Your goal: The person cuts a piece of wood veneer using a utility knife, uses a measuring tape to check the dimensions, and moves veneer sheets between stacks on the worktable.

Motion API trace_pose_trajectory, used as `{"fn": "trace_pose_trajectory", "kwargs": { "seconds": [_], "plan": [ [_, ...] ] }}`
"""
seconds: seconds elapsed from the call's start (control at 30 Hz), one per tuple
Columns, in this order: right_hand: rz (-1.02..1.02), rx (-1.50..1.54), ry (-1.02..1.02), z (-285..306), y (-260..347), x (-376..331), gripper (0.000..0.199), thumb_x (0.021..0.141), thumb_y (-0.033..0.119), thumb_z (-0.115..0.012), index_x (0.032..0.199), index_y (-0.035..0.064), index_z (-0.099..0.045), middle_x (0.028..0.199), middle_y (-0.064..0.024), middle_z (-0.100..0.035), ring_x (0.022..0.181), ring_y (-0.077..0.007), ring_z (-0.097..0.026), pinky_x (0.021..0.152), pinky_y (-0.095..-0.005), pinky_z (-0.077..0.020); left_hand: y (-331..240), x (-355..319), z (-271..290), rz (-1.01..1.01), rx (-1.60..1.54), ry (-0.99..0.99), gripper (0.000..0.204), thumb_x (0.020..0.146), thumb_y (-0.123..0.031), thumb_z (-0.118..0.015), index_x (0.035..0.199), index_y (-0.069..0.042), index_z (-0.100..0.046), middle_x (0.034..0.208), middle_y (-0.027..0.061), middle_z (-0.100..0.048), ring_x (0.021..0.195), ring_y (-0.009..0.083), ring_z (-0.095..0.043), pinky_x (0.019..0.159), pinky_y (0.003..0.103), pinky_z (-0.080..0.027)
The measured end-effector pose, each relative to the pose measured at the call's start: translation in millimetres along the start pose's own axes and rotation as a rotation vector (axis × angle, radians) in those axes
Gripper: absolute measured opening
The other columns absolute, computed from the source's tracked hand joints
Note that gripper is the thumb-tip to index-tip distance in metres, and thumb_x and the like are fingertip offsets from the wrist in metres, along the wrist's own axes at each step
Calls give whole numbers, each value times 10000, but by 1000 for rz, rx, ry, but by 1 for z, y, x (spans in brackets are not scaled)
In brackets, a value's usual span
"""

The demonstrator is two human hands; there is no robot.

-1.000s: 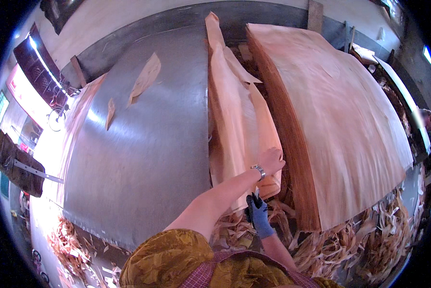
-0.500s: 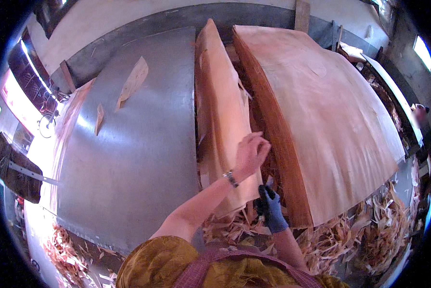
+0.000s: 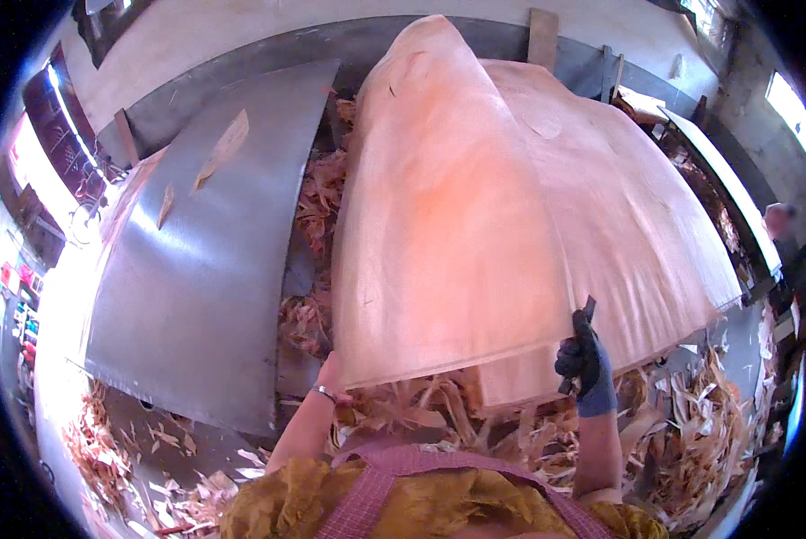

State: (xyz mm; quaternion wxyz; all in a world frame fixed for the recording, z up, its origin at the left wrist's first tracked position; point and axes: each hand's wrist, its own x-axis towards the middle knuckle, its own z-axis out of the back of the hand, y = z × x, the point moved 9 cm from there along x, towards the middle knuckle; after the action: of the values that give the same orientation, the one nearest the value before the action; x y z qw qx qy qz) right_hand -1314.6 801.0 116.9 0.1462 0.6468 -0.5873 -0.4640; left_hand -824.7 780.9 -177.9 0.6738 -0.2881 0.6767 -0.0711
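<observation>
A large, thin sheet of wood veneer (image 3: 448, 242), pinkish orange, is spread out before me, its far end raised in a rounded hump. At its near left corner is my bare left hand (image 3: 333, 375), with a band at the wrist; the fingers are partly hidden by the sheet but close on its edge. My right hand (image 3: 587, 359), in a dark blue-grey glove, grips the near right corner. Under and to the right of this sheet lies a broad stack of veneer (image 3: 646, 234), partly covered by it.
A smooth grey metal-topped table (image 3: 205, 296) stands to the left, two veneer scraps (image 3: 223, 148) on it. Torn wood shavings (image 3: 699, 431) litter the floor and the gap (image 3: 318, 207) between table and stack. Another person (image 3: 780, 220) is at the far right.
The veneer sheet, folded upright between table and stack before, is now opened out over the stack's left part. My left hand moved to its left corner; my right hand moved right and up.
</observation>
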Motion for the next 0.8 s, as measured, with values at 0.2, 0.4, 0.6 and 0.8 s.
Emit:
{"fn": "trace_pose_trajectory", "kwargs": {
  "seconds": [0.2,0.4,0.6,0.8],
  "plan": [
    [87,-251,-164,121,136,-26,268,929,402,-620,842,247,-420,494,92,-309,371,-46,-262,375,-236,-203,79,55,-111,-16,-642,123,853,817,-661,-559,1403,-71,-372,1252,131,-531,1012,271,-545,858,443,-468],
    [252,-465,-276,239,254,-19,261,895,403,-659,1010,225,-508,501,53,-383,347,-84,-340,331,-254,-274,54,10,-263,-256,-1026,27,398,935,-426,-573,1163,-100,-572,1110,26,-619,907,164,-598,738,353,-516],
    [304,-713,-391,324,368,59,334,887,427,-658,1057,148,-586,532,14,-458,352,-90,-388,329,-252,-303,2,14,-313,-385,-828,-27,207,856,-335,-689,917,-143,-640,793,-34,-659,573,100,-551,469,262,-437],
    [321,-821,-438,402,457,103,410,880,428,-668,1154,132,-592,563,-2,-500,356,-87,-415,323,-252,-327,6,-13,-404,-366,-728,54,146,886,-312,-666,917,-173,-633,723,-51,-606,534,68,-515,420,222,-396]
  ]
}}
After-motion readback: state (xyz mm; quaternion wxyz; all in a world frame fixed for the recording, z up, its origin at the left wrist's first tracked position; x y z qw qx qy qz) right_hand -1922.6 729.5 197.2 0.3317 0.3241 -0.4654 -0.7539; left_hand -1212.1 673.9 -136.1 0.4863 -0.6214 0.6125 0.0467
